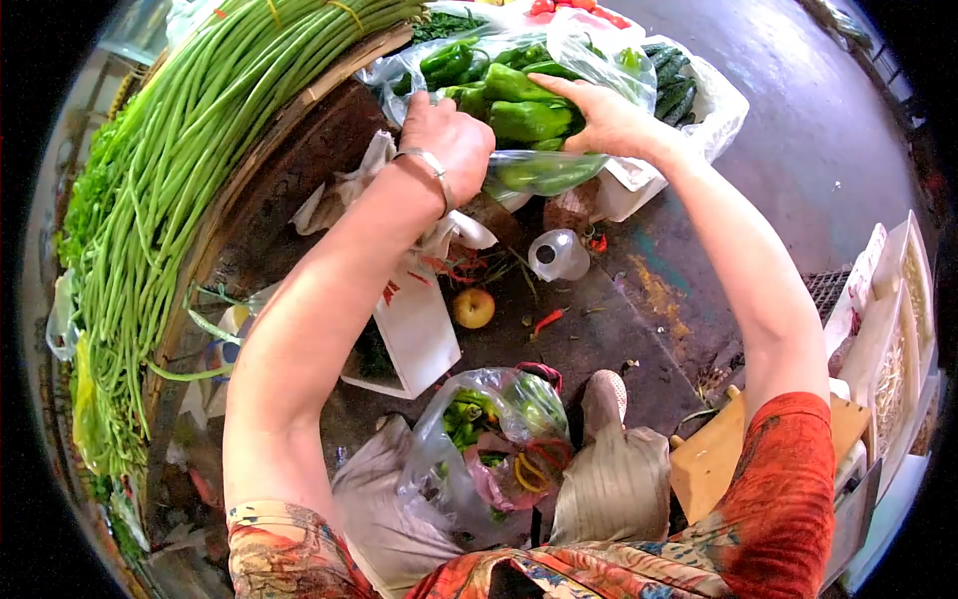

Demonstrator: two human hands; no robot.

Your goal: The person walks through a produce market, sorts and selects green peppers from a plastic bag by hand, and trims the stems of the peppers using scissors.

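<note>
Green peppers (529,122) lie heaped in a clear plastic bag (559,172) at the top centre. My left hand (446,145), with a bangle on its wrist, is closed at the bag's left side. Its fingers appear to grip the plastic, though their tips are partly hidden. From the right, my right hand (614,118) rests on the peppers, its thumb and forefinger spread apart. Just beyond it, dark green cucumbers (675,85) sit in a white bag (726,105).
Long green beans (190,170) are piled along the left. Between my legs is another clear bag (424,479) with green vegetables. On the floor lie a round yellowish fruit (473,308), a plastic container (560,255), a red chili (548,320) and a white box (419,334). Tomatoes (574,6) show at the top.
</note>
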